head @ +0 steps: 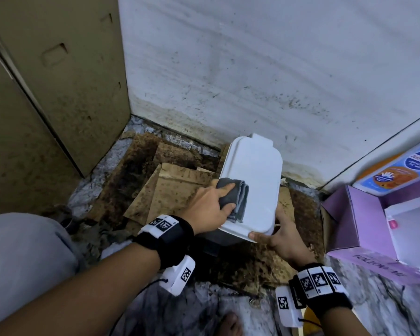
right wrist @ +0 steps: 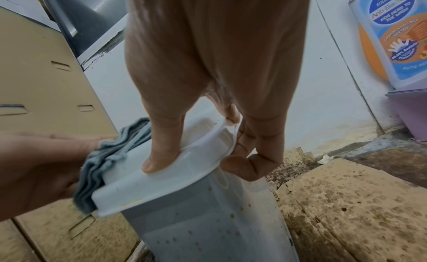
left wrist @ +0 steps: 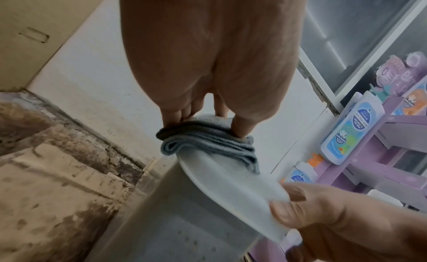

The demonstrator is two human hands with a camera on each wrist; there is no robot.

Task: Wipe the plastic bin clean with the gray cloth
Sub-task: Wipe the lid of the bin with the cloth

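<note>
At lower left of the head view, the left hand (head: 210, 204) clamps the folded gray cloth (head: 235, 200) against the left edge of the lid (head: 255, 175). The bin (right wrist: 198, 220) stands at frame centre, lid closed, contents unseen; its long axis runs from near edge toward the wall (head: 277, 69). The right hand (head: 283, 235) pinches the lid's near right corner. Only the wrist views show the bin's speckled side. At right, a purple box (head: 359, 219) holds a bottle (head: 395, 168).
</note>
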